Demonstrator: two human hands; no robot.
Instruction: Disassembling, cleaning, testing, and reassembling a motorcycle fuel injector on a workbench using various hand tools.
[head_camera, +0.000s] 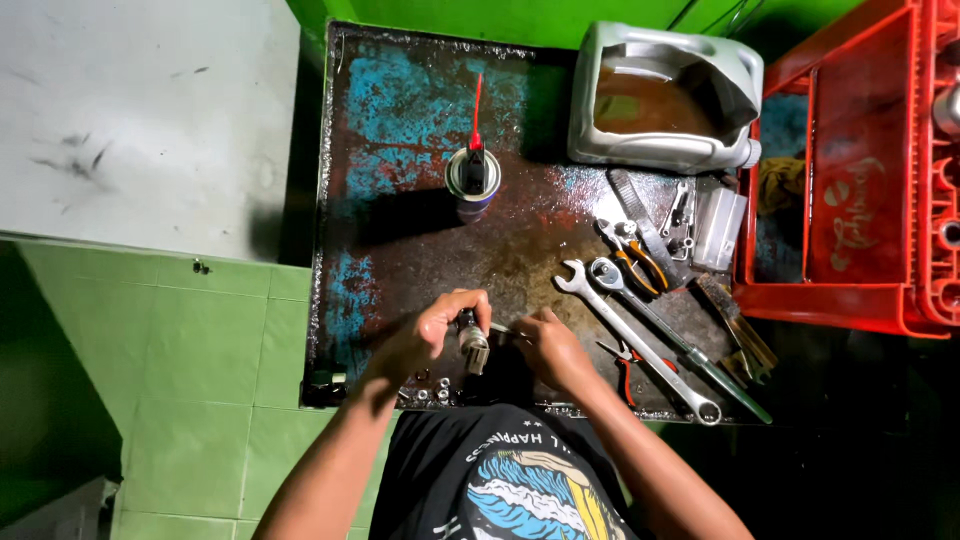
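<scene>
Currently both hands are over the near edge of the rusty metal tray (400, 230). Left hand (428, 335) is clenched round a small cylindrical metal part (472, 345) — dark at its top, silvery below — held upright just above the tray. Right hand (548, 345) is pinched on a thin metal tool (503, 328) whose tip meets the part's side (cannot tell what kind of tool, too small).

Progress, as a judgement: mid-job. The part is in hand and being worked on, not set down. Just below the left grip, a few small nuts (432, 388) lie loose on the tray, apparently not fitted to anything yet.

Around the grip:
- Beyond the left hand, well apart: a spray can (471, 180) with a red straw, upright.
- Right of the right hand, near: two long spanners (640, 335) and orange-handled pliers (634, 256) — none being touched.
- Far right corner beyond those: a cut-open grey jug (665, 95) holding brownish liquid.
- Further right: a red crate (870, 190).
</scene>
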